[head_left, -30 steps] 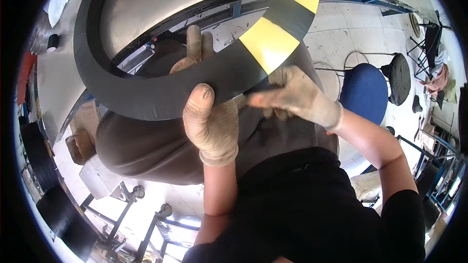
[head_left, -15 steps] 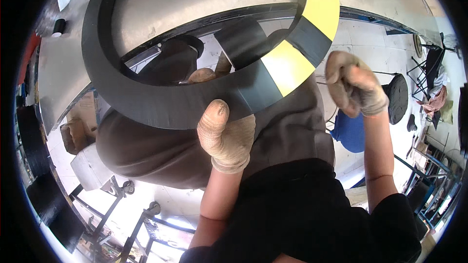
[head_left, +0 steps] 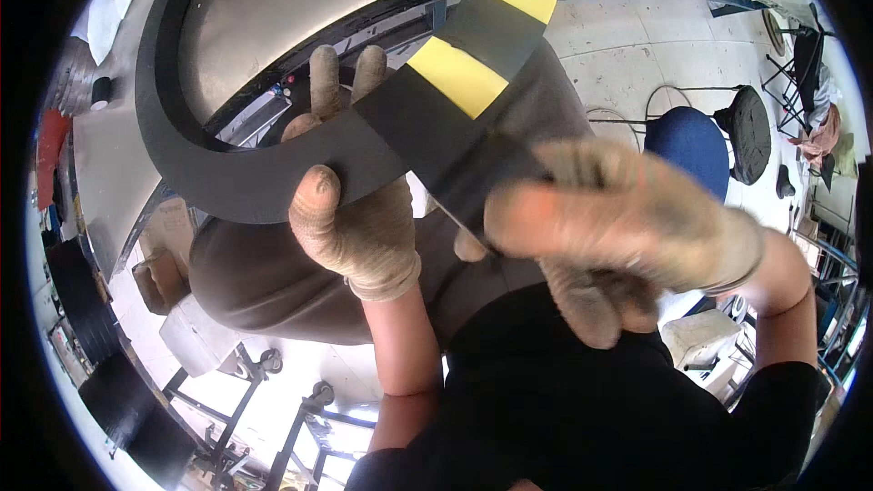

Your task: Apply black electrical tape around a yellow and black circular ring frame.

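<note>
A large black ring (head_left: 264, 182) with yellow bands (head_left: 457, 77) is tilted above my lap, its top edge cut off by the frame. My left hand (head_left: 364, 236), in a beige work glove, grips the ring's near side. Its thumb presses on the black face while fingers show through the opening. A dark, flat strip (head_left: 473, 164) runs across the ring and beyond its outer edge toward me. My right hand (head_left: 627, 218), gloved and partly blurred, pinches the strip's free end, hiding part of it.
A metal-topped table (head_left: 300, 18) stands beyond the ring. To the right are a blue stool seat (head_left: 688, 150) and a black round seat (head_left: 750, 136). A cardboard box (head_left: 164, 277) and a wheeled metal frame (head_left: 236, 382) stand at the left.
My right hand has come left and nearer, and now pinches the dark strip. The strip has swung from inside the ring to its outer side. The ring has shifted left and turned.
</note>
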Tool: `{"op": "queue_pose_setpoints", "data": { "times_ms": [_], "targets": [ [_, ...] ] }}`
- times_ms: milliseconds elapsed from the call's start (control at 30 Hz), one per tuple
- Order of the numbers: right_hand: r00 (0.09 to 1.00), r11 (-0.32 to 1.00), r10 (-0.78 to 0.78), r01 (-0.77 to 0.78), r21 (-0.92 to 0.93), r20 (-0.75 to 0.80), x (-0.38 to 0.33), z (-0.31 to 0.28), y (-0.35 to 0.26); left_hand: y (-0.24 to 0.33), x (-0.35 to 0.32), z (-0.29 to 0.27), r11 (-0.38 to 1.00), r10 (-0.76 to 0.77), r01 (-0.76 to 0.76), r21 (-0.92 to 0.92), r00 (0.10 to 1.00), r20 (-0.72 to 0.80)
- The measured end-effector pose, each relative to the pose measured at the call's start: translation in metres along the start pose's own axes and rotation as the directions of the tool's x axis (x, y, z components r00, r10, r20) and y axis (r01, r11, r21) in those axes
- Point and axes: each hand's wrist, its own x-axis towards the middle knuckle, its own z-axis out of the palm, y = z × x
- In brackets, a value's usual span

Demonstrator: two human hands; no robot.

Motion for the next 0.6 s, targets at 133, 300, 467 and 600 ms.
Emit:
{"op": "queue_pose_setpoints", "data": {
  "times_ms": [133, 300, 467, 600],
  "targets": [
    [0.966, 0.941, -0.259, 0.251, -0.228, -0.008, 0.087, -0.034, 0.06, 0.005, 0.004, -0.008, 0.997, -0.036, 0.033, 0.064, 0.999, 0.04],
    [0.55, 0.526, -0.81, 0.835, -0.164, 0.205, 0.187, -0.096, 0.058, 0.009, -0.004, -0.002, 0.997, -0.069, 0.07, 0.026, 0.997, -0.027],
    [0.425, 0.436, -0.9, 0.876, 0.206, 0.1, 0.178, -0.114, 0.07, -0.003, -0.023, 0.014, 0.977, -0.214, 0.21, -0.043, 0.968, -0.129],
    [0.633, 0.739, -0.664, 0.635, 0.224, 0.398, 0.099, -0.124, 0.052, -0.014, -0.023, 0.024, 0.977, -0.21, 0.2, -0.075, 0.964, -0.161]
  ]
}}
